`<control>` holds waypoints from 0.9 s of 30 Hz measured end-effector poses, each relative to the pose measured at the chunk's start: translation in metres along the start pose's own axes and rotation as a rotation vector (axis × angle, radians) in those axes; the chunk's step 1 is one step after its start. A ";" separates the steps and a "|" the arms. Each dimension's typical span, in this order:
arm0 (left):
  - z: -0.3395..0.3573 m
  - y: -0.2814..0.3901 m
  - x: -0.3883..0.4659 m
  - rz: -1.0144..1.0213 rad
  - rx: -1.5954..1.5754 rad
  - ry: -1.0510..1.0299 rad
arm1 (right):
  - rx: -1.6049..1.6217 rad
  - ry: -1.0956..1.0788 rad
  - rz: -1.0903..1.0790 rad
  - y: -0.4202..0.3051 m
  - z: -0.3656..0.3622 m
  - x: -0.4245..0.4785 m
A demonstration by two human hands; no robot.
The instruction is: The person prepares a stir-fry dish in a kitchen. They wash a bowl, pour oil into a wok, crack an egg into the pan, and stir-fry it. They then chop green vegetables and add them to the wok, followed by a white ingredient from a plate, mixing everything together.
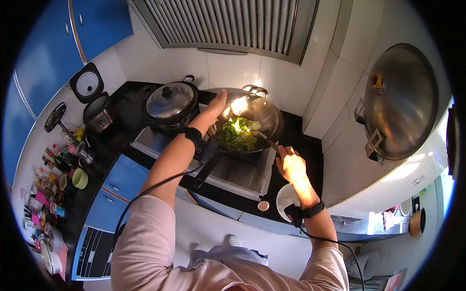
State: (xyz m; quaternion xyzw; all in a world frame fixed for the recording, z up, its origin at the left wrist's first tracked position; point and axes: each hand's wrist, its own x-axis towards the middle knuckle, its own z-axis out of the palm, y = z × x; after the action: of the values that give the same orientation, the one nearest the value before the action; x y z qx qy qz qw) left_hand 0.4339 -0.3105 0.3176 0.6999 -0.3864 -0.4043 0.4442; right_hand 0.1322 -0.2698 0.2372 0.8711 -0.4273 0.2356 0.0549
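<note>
A large metal wok (269, 112) sits on the stove and holds chopped leafy greens (238, 134). My right hand (291, 163) is closed around the brown handle of a cooking utensil (268, 141), whose metal end reaches into the greens from the right. My left hand (217, 107) is at the wok's left rim, fingers pointing up and away; part of it is hidden, and whether it grips anything is unclear. Black bands with cables are strapped round both wrists.
Left of the wok stands a lidded pan (171, 100). A white plate (287, 200) and a small round cup (263, 206) lie near the counter's front edge. A rice cooker (97, 112) and many bottles line the left counter. A large metal lid (402, 102) hangs on the right wall.
</note>
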 end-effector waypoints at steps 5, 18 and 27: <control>-0.077 -0.052 0.029 0.176 -0.593 -0.179 | -0.164 -0.070 -0.038 -0.016 0.004 0.012; -0.090 -0.269 0.033 0.047 0.115 -0.067 | 0.170 -0.090 0.275 -0.117 -0.002 0.040; -0.078 -0.270 0.038 0.475 0.660 -0.099 | -0.211 -0.284 0.215 -0.115 0.041 0.088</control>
State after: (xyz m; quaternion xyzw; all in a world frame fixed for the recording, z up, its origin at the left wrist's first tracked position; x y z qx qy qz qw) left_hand 0.5684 -0.2380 0.0783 0.6757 -0.6673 -0.1780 0.2578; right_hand 0.2816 -0.2726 0.2536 0.8344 -0.5437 0.0688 0.0594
